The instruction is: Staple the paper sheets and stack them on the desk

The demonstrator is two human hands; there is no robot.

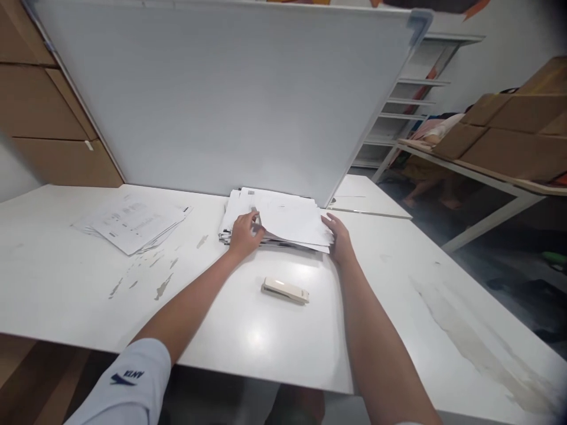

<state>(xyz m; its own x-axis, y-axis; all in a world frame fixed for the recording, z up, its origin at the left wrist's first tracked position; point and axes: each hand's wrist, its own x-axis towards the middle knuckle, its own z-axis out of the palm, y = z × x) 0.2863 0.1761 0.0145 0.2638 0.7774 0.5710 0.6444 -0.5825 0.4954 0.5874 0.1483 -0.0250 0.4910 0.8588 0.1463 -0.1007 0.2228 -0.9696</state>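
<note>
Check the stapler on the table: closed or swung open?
Closed: the stapler lies flat on the table, top arm down against its base, apart from the paper stack.

Both hands, left hand (245, 232) and right hand (338, 235), rest on the paper stack (283, 221) near the tabletop's (398, 307) far edge, with a stapler (284, 290) just before it.

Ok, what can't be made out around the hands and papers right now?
- Print on the paper stack and the side pile: too small and blurred, head view.
- Fingertips of the left hand: tucked among the sheets, head view, so its grip is unclear.
- Space behind the whiteboard: hidden by the board, head view.
</note>
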